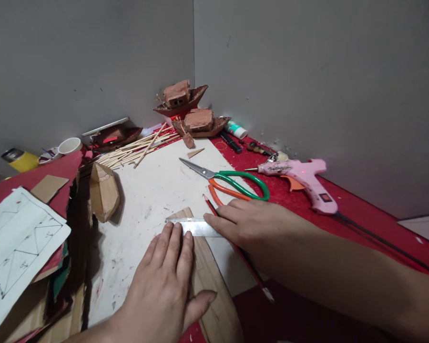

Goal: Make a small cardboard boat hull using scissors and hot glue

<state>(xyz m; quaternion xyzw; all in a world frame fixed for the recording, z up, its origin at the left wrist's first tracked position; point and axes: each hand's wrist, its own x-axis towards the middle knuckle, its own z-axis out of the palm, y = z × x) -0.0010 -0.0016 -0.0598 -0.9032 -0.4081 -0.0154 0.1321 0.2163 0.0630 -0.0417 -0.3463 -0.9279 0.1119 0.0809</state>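
The ruler (pixel 196 227) lies across the wood (pixel 204 265). The left hand (pixel 164 276) rests on it, fingers slightly apart; the right touches it too, above the pencil (pixel 210 206), its grip impossible to tell.

Two plain grey walls, the left wall (pixel 93 52) and the right wall (pixel 325 85), meet at a vertical corner line (pixel 194 43). Both surfaces are matte and carry small dark marks. A red tabletop (pixel 372 220) extends into the corner. A pale surface (pixel 423 231) is visible at the far right edge. Lighting is subdued; shadows on the tabletop are soft.
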